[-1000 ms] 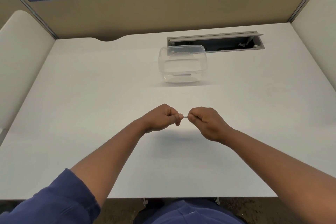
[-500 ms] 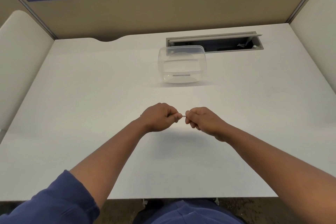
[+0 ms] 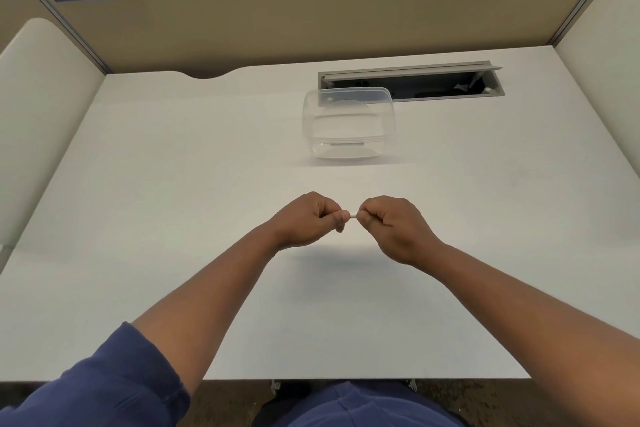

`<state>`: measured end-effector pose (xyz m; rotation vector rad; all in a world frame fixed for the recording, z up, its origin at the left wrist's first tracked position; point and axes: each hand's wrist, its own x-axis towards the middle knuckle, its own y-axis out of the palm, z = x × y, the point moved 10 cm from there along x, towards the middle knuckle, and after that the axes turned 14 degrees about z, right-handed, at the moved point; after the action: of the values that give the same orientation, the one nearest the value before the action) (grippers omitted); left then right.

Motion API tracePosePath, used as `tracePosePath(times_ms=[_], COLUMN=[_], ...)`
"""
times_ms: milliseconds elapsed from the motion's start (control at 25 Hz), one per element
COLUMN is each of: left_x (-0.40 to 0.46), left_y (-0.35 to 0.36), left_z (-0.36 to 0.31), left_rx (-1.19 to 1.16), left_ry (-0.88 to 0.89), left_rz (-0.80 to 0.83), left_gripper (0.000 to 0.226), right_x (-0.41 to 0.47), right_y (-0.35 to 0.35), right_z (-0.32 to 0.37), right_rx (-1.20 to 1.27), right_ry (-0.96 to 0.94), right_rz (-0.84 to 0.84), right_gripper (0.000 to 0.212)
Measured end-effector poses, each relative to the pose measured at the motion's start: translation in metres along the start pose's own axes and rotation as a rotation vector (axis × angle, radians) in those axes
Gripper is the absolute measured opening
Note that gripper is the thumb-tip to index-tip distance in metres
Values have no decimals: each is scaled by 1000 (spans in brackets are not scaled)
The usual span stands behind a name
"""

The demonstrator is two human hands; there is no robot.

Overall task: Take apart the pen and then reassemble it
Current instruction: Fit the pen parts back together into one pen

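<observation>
A white pen (image 3: 352, 216) is held level above the counter (image 3: 173, 218), near its middle. One end is gripped by the left hand (image 3: 308, 218) and the other by the right hand (image 3: 391, 225), the fingers (image 3: 341, 218) of both curled shut round it, so that only a short stretch shows between the fists. A clear plastic container (image 3: 348, 125) stands at twelve o'clock from the hands, well apart.
</observation>
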<state>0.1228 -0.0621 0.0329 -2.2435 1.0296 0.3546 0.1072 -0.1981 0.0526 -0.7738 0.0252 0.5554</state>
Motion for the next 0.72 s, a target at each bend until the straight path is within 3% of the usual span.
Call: tracePosePath(times_ms=[200, 280, 360, 480, 560, 720], left_x=[-5, -6, -2, 1, 0, -1], left_y=[-5, -4, -2, 0, 0, 5], left_z=[-8, -13, -2, 8, 7, 10], left_rx=[401, 476, 347, 103, -42, -191], left_ry=[-38, -25, -72, -87, -60, -109], left_rz=[-181, -189, -104, 21, 80, 255], left_gripper=[43, 44, 40, 37, 39, 38], right_x=[-5, -11, -6, 6, 4, -10], right_y=[36, 47, 37, 9, 2, -2], right_z=[-32, -33, -30, -12, 3, 29], right_rx=[889, 1025, 747, 144, -126, -590], right_ry=[451, 527, 419, 119, -92, -356], right_rz=[247, 326, 320, 125, 41, -144], right_gripper=[34, 33, 33, 26, 18, 24])
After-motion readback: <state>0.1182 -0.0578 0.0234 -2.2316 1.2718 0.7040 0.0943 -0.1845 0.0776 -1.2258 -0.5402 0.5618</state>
